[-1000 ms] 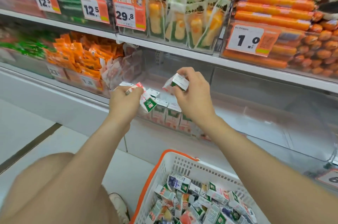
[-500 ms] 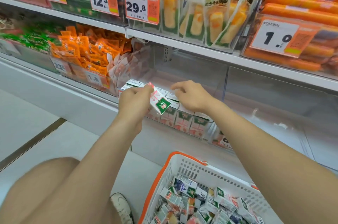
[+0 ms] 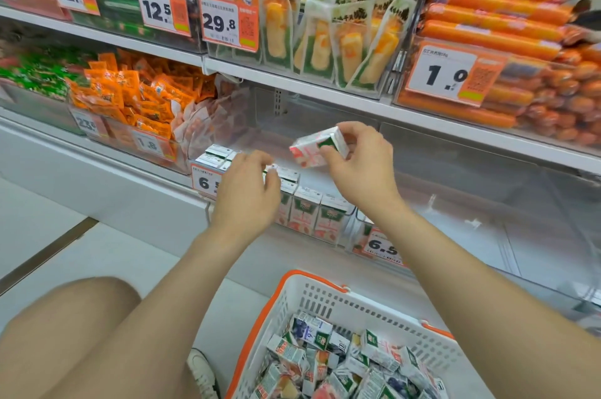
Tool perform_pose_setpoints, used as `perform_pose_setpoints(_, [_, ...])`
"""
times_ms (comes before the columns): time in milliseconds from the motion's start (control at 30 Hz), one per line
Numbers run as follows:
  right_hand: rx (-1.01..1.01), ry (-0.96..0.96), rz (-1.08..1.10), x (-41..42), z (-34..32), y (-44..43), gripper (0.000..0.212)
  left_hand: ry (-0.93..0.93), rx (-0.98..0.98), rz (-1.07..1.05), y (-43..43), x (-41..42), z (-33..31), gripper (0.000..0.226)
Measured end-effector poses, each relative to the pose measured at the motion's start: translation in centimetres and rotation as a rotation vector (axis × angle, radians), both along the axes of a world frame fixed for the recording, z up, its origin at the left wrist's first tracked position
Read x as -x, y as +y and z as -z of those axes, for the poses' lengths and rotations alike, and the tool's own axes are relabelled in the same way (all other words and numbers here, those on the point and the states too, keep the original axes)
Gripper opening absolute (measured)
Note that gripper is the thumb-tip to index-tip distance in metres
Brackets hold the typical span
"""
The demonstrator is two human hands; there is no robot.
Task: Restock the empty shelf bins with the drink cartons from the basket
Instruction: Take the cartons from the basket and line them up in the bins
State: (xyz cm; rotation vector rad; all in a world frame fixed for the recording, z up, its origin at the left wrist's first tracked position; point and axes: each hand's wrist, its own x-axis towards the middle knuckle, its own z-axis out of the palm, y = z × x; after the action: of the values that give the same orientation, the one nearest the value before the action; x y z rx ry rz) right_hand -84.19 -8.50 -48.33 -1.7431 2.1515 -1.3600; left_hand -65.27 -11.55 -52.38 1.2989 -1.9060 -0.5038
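Observation:
My right hand [image 3: 364, 171] pinches a pink and white drink carton [image 3: 312, 151] by its end and holds it tilted above the clear shelf bin [image 3: 349, 229]. In that bin a row of like cartons [image 3: 305, 213] stands upright along the front. With loosely curled fingers, my left hand [image 3: 245, 193] hovers over the left end of the row and holds nothing. Below, on the floor, a white basket with an orange rim [image 3: 325, 297] contains several mixed cartons [image 3: 341, 363] lying in a heap.
To the right of the row is a wide clear bin [image 3: 487, 203] with nothing in it. Orange snack packs [image 3: 130, 96] fill the bin on the left. The shelf above [image 3: 325, 86] carries corn packs and sausages. Price tags [image 3: 382, 247] hang on the bin fronts. My knee [image 3: 65, 333] is at the lower left.
The carton that my left hand held is no longer in it. My right hand, empty half a second ago, now holds a carton raised above the row.

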Motion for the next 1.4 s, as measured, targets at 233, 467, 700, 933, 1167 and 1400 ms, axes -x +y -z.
perform_pose_setpoints(233, [-0.372, 0.522, -0.082, 0.6, 1.8, -2.0, 0.023, -0.538, 0.065, 0.151, 1.4, 1.1, 2.5, 0.045])
perform_pose_setpoints(467, [-0.593, 0.539, -0.189, 0.1, 3.2, -4.5, 0.019, -0.513, 0.090, 0.130, 1.5, 1.3, 2.9, 0.048])
perform_pose_setpoints(700, [-0.348, 0.628, -0.222, -0.4, 2.2, -0.3, 0.026, -0.319, 0.239, 0.097, 2.7, 1.7, 3.2, 0.032])
perform_pose_setpoints(933, [-0.469, 0.510, -0.322, -0.8, 8.0, 12.4, 0.023, -0.682, -0.168, 0.303, 6.3, 2.8, 6.7, 0.018])
perform_pose_setpoints(1167, [-0.946, 0.556, -0.347, 3.5, 19.8, 16.5, 0.020, -1.099, -0.374, 0.597, 7.4, 5.1, 15.2, 0.030])
perform_pose_setpoints(1400, [-1.043, 0.542, -0.340, 4.6, 26.3, 16.7, 0.014, -1.098, -0.496, 0.675, 7.5, 5.6, 22.1, 0.042])
